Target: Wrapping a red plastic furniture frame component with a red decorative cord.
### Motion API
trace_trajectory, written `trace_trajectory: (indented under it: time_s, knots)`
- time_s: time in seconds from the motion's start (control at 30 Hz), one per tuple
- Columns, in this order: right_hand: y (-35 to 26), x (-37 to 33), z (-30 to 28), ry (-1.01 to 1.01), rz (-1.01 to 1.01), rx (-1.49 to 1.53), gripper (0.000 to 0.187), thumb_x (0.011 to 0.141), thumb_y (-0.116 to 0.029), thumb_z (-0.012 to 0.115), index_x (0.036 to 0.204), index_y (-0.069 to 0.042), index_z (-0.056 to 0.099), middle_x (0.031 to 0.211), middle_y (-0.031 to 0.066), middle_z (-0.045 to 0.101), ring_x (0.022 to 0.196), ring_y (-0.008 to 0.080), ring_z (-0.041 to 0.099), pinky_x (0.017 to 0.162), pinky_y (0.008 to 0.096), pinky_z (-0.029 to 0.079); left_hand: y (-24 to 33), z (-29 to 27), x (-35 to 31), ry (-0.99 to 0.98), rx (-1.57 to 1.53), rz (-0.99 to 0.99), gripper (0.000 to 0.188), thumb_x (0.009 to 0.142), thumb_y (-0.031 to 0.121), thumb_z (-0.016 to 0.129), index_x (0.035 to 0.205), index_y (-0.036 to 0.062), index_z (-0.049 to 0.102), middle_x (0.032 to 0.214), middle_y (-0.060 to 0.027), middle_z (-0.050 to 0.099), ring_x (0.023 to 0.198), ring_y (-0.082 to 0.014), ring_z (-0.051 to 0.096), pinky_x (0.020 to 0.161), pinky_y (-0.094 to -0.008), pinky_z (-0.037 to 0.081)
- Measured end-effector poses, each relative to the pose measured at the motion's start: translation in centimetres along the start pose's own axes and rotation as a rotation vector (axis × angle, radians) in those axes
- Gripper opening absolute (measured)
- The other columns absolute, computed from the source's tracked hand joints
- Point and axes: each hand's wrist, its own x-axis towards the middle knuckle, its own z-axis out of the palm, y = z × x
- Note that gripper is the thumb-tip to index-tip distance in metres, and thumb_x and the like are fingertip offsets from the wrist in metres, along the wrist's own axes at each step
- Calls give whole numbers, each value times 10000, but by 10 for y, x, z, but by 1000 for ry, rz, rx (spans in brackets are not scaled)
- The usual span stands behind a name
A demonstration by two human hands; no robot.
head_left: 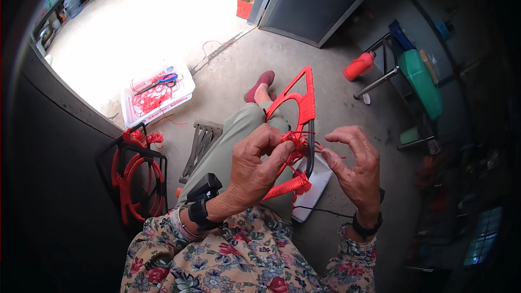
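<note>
Over my lap stands a black frame (310,154) closely wrapped with red cord (307,97) along its upper and lower parts. My left hand (255,157) pinches a bunch of loose red strands (296,154) against the frame's middle, thumb and forefinger pressed together. On the other side of the bar is my right hand (355,168), its thumb and forefinger spread apart. Strand ends reach close to those fingertips; I see nothing gripped between them.
At left, a white plastic tub (129,113) holds tangled red cord and blue-handled scissors (165,79). Below it stand red-and-black frames (138,179). A slatted stool (201,149) is beside my leg, a white flat object (323,182) beyond the frame. A red bottle (359,66) lies at right.
</note>
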Motion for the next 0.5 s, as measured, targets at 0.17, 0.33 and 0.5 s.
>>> trace_trajectory:
  time_s: [0.17,0.33,0.5]
  knots:
    - [-8,26,12,-109,-222,-58,258,761,-34,688,1009,-25,616,1034,121,611,979,287,559,851,385,430,13,9,6,-2,-43,211,114,847,83,675,826,-11,612,789,-72,603,683,-134,549,618,-271,439]
    - [6,0,-16,175,68,917,152,979,-201,497,940,-54,504,888,73,569,852,214,572,889,418,428,13,-3,11,-60,-184,330,189,941,161,591,959,-26,611,856,-65,582,818,-130,533,788,-276,433]
    - [29,-37,-68,190,137,1650,225,1042,-230,353,885,-72,381,654,3,375,439,101,370,424,272,416,-25,-17,-19,-160,-350,-167,213,949,169,583,1032,-24,616,912,-62,600,831,-107,544,783,-245,456]
